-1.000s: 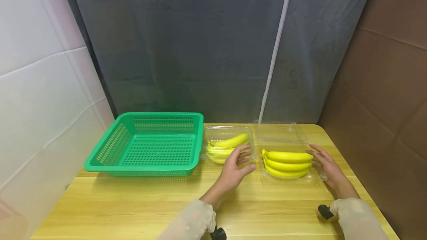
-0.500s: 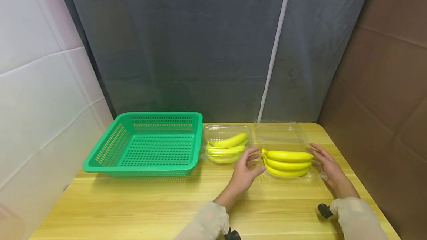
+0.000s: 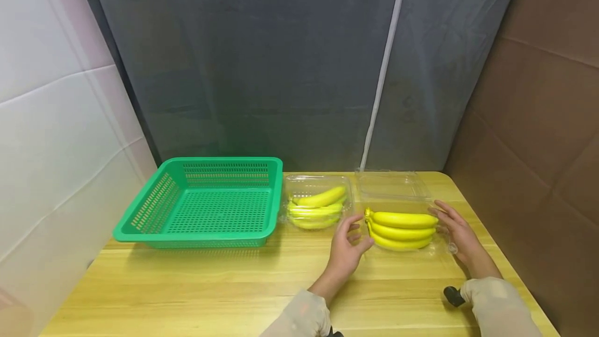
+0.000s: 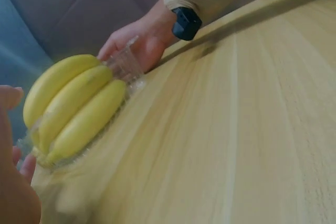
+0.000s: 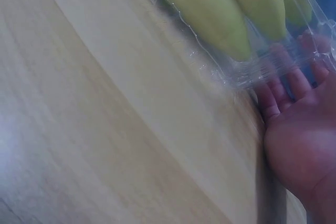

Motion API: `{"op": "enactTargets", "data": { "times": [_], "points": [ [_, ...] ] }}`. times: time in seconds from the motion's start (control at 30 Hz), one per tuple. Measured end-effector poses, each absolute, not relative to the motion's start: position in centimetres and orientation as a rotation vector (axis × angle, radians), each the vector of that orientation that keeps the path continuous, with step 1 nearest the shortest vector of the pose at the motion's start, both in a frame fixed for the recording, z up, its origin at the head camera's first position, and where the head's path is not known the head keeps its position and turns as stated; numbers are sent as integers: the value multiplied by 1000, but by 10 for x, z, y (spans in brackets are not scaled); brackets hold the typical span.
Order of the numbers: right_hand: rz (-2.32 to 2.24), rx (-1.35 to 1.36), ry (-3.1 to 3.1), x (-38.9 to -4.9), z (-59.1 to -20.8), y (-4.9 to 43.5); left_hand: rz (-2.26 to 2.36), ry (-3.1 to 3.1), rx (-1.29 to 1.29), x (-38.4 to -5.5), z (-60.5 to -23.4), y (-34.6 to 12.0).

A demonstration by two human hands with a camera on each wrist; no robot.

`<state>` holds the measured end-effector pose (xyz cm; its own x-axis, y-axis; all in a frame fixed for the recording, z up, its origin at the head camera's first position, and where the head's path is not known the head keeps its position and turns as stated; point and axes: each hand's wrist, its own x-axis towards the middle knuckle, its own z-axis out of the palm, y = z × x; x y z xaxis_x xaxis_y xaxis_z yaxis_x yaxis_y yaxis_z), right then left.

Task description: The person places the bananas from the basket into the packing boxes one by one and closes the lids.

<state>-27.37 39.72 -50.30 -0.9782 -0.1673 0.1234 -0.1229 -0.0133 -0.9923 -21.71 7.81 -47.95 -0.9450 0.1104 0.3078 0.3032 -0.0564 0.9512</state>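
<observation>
A bunch of yellow bananas (image 3: 402, 232) lies in a clear plastic clamshell box (image 5: 247, 78) on the right of the table. The box's lid (image 3: 392, 186) is folded back behind it. My left hand (image 3: 346, 250) is at the stem end, its fingers loosely bent and touching or very near the box's left side. At the other end, my right hand (image 3: 462, 235) rests its relaxed fingers against the box's right wall, as the right wrist view shows. Left of these stands another clear box (image 3: 320, 181) holding more bananas (image 3: 320, 212); its lid seems closed.
A green plastic basket (image 3: 196, 237) with slotted walls stands on the left of the wooden table (image 3: 210, 295). A dark curtain (image 3: 262, 66) hangs behind the table, and a brown panel (image 3: 533, 160) borders its right side.
My left hand has moved right, from in front of the left box to the left end of the box with the folded-back lid. The right hand has stayed in place.
</observation>
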Motion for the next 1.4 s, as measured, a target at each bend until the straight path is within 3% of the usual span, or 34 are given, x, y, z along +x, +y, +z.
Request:
{"op": "enactTargets", "data": {
  "times": [0.63, 1.4],
  "points": [
    [-2172, -335, 2176, -275, -500, 399, -2242, -2132, -319, -220, -502, 90],
    [-1964, -75, 2264, -304, -473, 388, -2179, -2178, -304, -218, -512, 88]
  ]
}}
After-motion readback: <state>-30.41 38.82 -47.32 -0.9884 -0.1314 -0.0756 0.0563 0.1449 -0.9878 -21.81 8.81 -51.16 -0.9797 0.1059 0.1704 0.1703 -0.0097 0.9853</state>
